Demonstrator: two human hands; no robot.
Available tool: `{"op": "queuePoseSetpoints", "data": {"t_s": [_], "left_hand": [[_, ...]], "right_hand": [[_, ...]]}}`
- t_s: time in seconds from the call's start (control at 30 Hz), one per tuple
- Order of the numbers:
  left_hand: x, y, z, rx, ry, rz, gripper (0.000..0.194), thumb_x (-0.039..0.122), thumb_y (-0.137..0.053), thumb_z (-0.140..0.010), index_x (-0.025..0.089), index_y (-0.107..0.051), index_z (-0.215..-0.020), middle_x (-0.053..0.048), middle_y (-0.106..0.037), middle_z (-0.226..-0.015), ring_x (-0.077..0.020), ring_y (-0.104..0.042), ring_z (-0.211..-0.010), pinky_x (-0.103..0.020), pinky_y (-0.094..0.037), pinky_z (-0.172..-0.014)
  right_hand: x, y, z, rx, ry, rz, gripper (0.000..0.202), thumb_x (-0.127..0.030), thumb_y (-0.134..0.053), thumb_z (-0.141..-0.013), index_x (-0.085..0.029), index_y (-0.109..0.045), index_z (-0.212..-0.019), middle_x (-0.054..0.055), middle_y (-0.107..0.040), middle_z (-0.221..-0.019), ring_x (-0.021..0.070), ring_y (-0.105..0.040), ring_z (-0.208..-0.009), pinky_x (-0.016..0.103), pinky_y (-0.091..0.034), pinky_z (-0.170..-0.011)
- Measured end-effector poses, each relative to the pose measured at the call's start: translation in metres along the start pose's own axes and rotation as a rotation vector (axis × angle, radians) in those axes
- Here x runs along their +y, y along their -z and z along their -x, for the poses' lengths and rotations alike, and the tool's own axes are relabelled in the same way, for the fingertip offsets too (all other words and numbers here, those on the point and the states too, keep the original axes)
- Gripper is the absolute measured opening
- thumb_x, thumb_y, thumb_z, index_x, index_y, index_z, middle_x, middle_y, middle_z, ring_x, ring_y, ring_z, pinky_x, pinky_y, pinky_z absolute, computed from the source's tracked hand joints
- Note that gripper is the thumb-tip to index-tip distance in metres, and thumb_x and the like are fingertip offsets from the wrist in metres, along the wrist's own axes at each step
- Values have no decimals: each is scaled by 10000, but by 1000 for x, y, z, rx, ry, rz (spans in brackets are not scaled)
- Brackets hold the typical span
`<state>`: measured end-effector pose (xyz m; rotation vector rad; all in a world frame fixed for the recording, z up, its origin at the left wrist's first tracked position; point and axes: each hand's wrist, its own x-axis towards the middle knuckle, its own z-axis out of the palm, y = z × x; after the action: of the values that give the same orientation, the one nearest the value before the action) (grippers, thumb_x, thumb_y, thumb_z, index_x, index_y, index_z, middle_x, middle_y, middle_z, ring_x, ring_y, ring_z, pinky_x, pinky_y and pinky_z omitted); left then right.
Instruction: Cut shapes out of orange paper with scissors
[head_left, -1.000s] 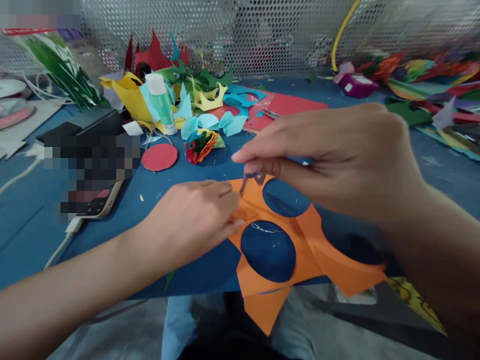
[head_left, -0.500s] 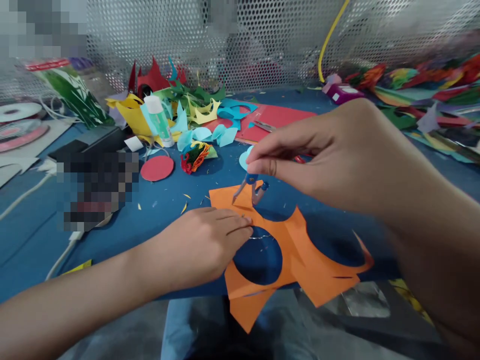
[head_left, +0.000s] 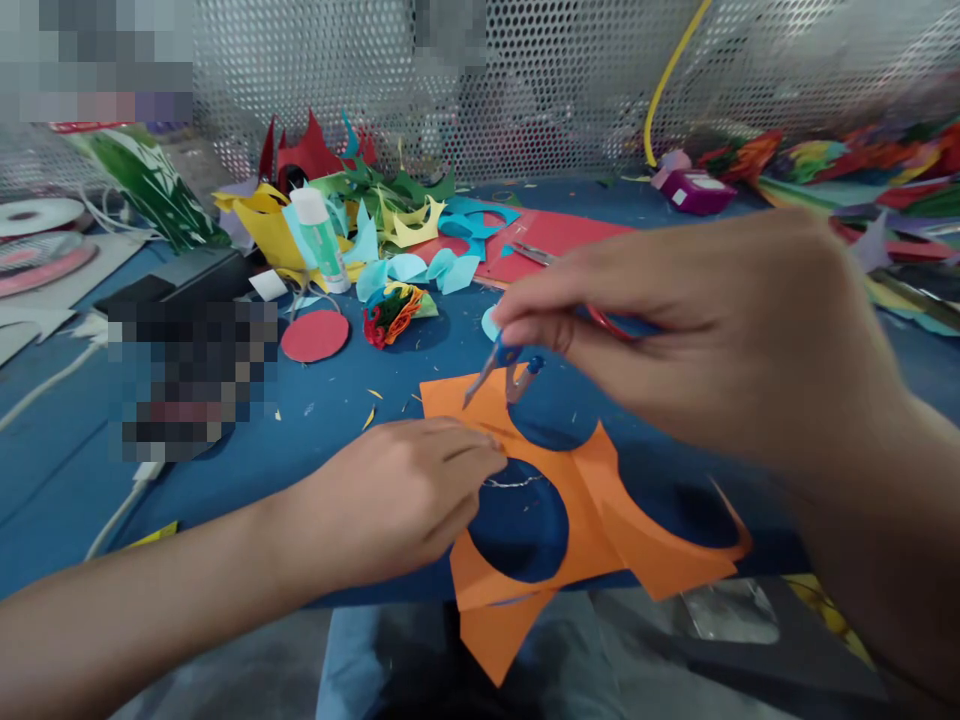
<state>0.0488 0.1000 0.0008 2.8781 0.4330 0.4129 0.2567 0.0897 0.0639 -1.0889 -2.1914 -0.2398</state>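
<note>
A drawing compass with a blue top (head_left: 507,353) is pinched between the thumb and fingers of my right hand (head_left: 697,340). Its legs point down over the upper left part of an orange sheet of paper (head_left: 589,500), and the compass leans. Whether a tip touches the paper I cannot tell. Several round pieces have been cut out of the sheet, and one corner hangs past the table's front edge. My left hand (head_left: 405,500) has its fingers drawn together on the sheet's left side, beside a round hole. A pale blue paper disc (head_left: 490,322) lies partly hidden behind my right hand.
Scissors (head_left: 532,254) rest on red paper (head_left: 592,238) behind my right hand. Further left are a glue stick (head_left: 321,240), a red paper disc (head_left: 315,336), folded colourful paper (head_left: 394,315) and yellow scraps (head_left: 259,230). A purple box (head_left: 701,192) stands at the back right.
My right hand has shifted slightly and the compass leans more, its legs turned a little. My left hand stays on the orange paper, which has moved slightly in view.
</note>
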Motion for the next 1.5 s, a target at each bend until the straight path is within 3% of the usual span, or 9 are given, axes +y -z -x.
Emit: {"op": "queuePoseSetpoints", "data": {"t_s": [0.2, 0.3, 0.43, 0.57, 0.7, 1.0, 1.2, 1.33, 1.5], "left_hand": [[-14, 10, -5, 80, 403, 34, 188, 336, -557, -886, 167, -612, -945, -89, -653, -1058, -221, -618, -1008, -352, -511, -873], [-20, 22, -11, -64, 577, 9, 489, 524, -598, -809, 148, -554, -1117, -139, -593, -1197, -293, -566, -1130, -424, -476, -932], [-31, 33, -27, -336, 663, 38, 700, 581, -653, -697, 142, -503, -1221, -144, -578, -1233, -306, -577, -1094, -383, -465, -878], [-43, 42, -48, -533, 743, 85, 769, 631, -704, -571, 173, -530, -1163, -113, -634, -1091, -271, -622, -884, -298, -435, -630], [-46, 47, -58, -614, 765, 141, 567, 590, -734, -535, 169, -615, -895, -56, -646, -801, -200, -581, -630, -268, -336, -498], [-48, 39, -44, -410, 727, 352, 278, 430, -657, -695, 165, -617, -767, 13, -518, -658, -99, -436, -544, -230, -287, -469], [-40, 42, -37, -283, 739, 473, 293, 410, -648, -740, 163, -555, -613, 57, -312, -545, -69, -262, -470, -245, -178, -433], [-34, 51, -36, -197, 730, 548, 274, 388, -663, -755, 154, -582, -636, 57, -369, -562, -63, -270, -486, -238, -195, -447], [-31, 53, -33, -122, 688, 661, 195, 319, -678, -747, 142, -670, -830, -6, -613, -762, -93, -505, -640, -235, -377, -570]], "right_hand": [[44, -2, -5, 389, -294, -201, 119, -292, -585, -885, -261, -694, -920, 0, -715, -869, 146, -670, -805, 268, -532, -708], [74, -15, -4, 366, -391, -316, 119, -327, -585, -878, -272, -684, -914, 31, -710, -868, 162, -666, -783, 295, -532, -707], [97, -30, -4, 429, -477, -376, 69, -308, -625, -846, -282, -686, -865, 17, -703, -793, 172, -663, -738, 330, -544, -715], [97, -36, -6, 494, -466, -456, 33, -286, -674, -808, -278, -696, -830, -4, -705, -767, 174, -673, -715, 346, -558, -707], [93, -37, -8, 526, -430, -562, 34, -262, -684, -796, -272, -705, -821, -25, -706, -746, 156, -677, -685, 327, -567, -681], [101, -40, -10, 555, -447, -721, 37, -344, -690, -810, -314, -668, -816, -20, -691, -766, 152, -636, -672, 364, -565, -683], [107, -40, -12, 629, -426, -785, 85, -356, -724, -776, -294, -675, -805, -35, -662, -702, 115, -607, -622, 305, -568, -624], [108, -40, -12, 657, -427, -804, 73, -341, -725, -780, -290, -674, -793, -34, -656, -694, 111, -610, -614, 296, -574, -608], [110, -40, -12, 708, -429, -837, 50, -274, -740, -763, -282, -691, -771, -41, -658, -670, 101, -614, -601, 265, -591, -588]]}}
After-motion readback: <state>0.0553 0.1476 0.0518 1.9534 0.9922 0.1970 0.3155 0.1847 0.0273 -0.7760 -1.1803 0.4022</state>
